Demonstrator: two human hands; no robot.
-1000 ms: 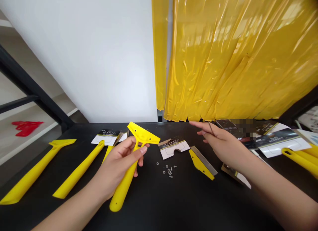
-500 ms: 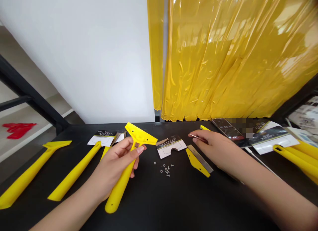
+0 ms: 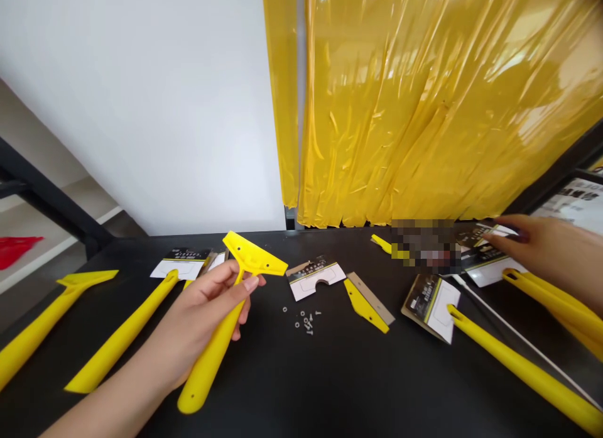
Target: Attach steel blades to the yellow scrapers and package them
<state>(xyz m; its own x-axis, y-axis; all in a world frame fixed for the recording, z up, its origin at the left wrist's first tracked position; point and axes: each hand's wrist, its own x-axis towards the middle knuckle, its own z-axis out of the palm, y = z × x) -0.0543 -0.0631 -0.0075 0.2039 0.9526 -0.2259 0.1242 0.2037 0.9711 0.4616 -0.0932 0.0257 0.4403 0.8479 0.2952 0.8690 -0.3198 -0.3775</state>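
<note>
While I'm peeking through the head view, the left hand [image 3: 207, 315] is wrapped around a yellow scraper handle [image 3: 217, 348], left of centre, T-end up. Off to its right, mid-frame, lies a yellow blade piece [image 3: 366, 305], long axis upper left to lower right, with loose screws and nuts [image 3: 309, 332] between, nearer that hand. The right hand [image 3: 544, 242] is blurry by the printed card [image 3: 492, 273], far right; can't tell if it's pinching anything tbh.
</note>
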